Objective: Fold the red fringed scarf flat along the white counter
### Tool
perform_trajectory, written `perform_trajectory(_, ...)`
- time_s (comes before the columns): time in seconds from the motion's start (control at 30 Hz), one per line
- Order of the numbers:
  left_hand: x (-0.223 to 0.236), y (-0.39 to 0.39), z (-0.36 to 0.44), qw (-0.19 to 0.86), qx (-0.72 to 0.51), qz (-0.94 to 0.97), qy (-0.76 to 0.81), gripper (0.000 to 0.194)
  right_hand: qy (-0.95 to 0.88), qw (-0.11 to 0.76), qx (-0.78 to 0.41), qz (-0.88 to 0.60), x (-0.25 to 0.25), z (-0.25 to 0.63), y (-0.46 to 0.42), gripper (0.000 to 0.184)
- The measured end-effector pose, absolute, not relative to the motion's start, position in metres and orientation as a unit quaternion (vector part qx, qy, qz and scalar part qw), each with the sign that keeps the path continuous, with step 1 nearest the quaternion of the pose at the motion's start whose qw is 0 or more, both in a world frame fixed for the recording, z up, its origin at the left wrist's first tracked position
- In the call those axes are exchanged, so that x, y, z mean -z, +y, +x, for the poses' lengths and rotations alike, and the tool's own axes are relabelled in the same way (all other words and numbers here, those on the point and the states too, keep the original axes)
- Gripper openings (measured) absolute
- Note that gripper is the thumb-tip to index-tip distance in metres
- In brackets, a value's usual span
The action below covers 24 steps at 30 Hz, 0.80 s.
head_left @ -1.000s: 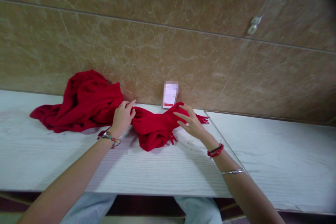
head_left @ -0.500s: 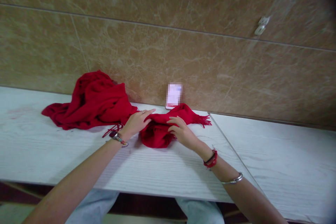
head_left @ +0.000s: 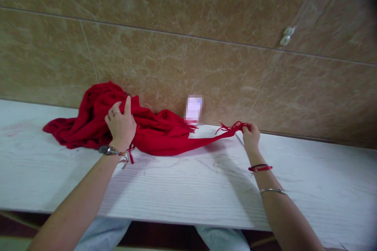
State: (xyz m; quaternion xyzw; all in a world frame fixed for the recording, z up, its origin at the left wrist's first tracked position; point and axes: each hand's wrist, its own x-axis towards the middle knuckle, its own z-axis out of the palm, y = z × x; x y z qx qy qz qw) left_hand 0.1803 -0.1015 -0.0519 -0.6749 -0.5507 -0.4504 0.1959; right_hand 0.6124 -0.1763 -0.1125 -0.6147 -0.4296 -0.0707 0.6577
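A red fringed scarf point(head_left: 159, 137) lies bunched on a white wooden tabletop point(head_left: 176, 188) against a brown marble wall. My left hand point(head_left: 120, 125) rests on the bunched left part, fingers curled into the cloth. My right hand point(head_left: 250, 136) is closed on the scarf's fringed end at the right, which it holds stretched out low over the table. Both wrists carry bracelets.
A small white and red card point(head_left: 193, 110) leans upright against the wall behind the scarf. A seam point(head_left: 239, 141) in the tabletop runs near my right hand. A white fitting point(head_left: 286, 36) is on the wall at the upper right. My knees show below the table's front edge.
My right hand has taken the fringed end and pulled it out to the right, stretching the scarf. My left hand has moved left and up onto the bunched part.
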Motion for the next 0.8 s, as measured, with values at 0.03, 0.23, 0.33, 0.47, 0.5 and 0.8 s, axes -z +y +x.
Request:
perform_trajectory(0.03, 0.053, -0.103, 0.185, 0.197, 0.461, -0.687, -0.526, 0.052, -0.468, 0.610, 0.095, -0.633, 0.113, 0.607, -0.177, 0.016)
perform_trajectory(0.23, 0.086, -0.114, 0.226, 0.106, 0.296, -0.925, -0.214, 0.050, -0.788, 0.262, 0.054, -0.555, 0.115, 0.550, -0.181, 0.030)
perform_trajectory(0.33, 0.104, -0.115, 0.236, 0.046, 0.169, -0.979, -0.101, 0.047, -0.829, 0.136, 0.014, -0.542, 0.121, 0.536, -0.183, 0.030)
perform_trajectory(0.47, 0.113, -0.109, 0.234, 0.020, 0.133, -0.984, -0.116, 0.036, -0.826, 0.127, 0.037, -0.547, 0.129, 0.532, -0.182, 0.035)
perform_trajectory(0.5, 0.113, -0.107, 0.233, 0.022, 0.134, -0.983, -0.125, 0.035, -0.823, 0.137, 0.042, -0.549, 0.131, 0.532, -0.181, 0.037)
perform_trajectory(0.8, 0.111, -0.107, 0.234, 0.059, 0.136, -0.973, -0.177, 0.035, -0.805, 0.178, 0.045, -0.564, 0.126, 0.518, -0.181, 0.034)
